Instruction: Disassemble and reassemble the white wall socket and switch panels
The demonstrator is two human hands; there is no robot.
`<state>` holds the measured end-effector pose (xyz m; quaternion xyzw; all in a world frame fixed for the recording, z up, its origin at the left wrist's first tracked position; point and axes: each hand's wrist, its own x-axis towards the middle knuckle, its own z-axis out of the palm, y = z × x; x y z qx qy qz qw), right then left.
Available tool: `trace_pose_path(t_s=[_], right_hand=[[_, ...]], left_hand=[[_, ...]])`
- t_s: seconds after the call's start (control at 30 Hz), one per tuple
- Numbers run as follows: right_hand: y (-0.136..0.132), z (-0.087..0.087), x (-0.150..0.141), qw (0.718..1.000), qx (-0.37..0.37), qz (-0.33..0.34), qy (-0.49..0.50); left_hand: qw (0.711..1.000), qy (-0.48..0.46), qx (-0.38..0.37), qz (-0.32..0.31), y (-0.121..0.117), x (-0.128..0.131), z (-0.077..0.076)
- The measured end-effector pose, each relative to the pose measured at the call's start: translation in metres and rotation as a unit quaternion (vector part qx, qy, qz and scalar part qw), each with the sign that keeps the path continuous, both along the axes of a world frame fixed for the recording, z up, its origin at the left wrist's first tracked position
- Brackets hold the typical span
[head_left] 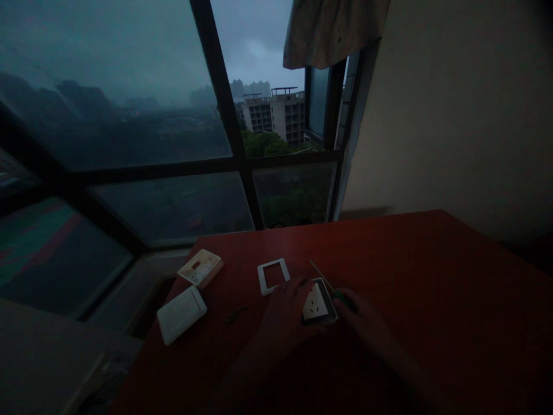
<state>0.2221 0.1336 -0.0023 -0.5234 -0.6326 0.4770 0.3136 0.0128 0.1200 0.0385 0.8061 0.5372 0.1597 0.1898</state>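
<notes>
A wall socket (315, 305) with a white face and a dark border lies on the red-brown table. My left hand (288, 311) is closed around its left side, fingers over the top edge and thumb along the lower edge. On the socket's right, my right hand (356, 311) grips a screwdriver by its green handle (342, 298). The screwdriver's thin shaft (322, 274) points up and left, past the socket's upper right corner. Just beyond my left fingers lies a white square frame (261, 279), its middle open.
An open cream mounting box (212, 274) and a closed white switch plate or box (181, 316) sit near the table's left edge. A small dark object (235, 314), perhaps screws or a wire, lies between them and my left hand. Windows (164, 202) stand behind the table (410, 253).
</notes>
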Motion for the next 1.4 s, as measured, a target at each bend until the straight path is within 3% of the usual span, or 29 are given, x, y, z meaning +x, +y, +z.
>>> trace_pose_path(t_s=[0.27,0.5,0.8,1.07,1.4], right_hand=[[-0.001,0.002,0.000,0.999,0.005,-0.007,-0.034],[-0.001,0.002,0.001,1.000,0.011,0.021,-0.008],[-0.003,0.007,0.001,1.000,0.001,0.016,0.013],[-0.001,0.001,0.001,1.000,0.005,0.005,0.006],[-0.002,-0.003,0.003,1.000,0.007,0.006,0.002]], left_hand=[[0.999,-0.049,0.005,0.008,-0.005,-0.004,-0.009],[0.996,-0.083,0.043,0.010,-0.005,-0.001,-0.014],[0.995,-0.090,0.032,0.013,-0.004,0.006,-0.006],[0.995,-0.093,0.019,-0.013,-0.005,0.001,-0.003],[0.997,-0.075,0.006,0.003,-0.008,0.002,-0.006]])
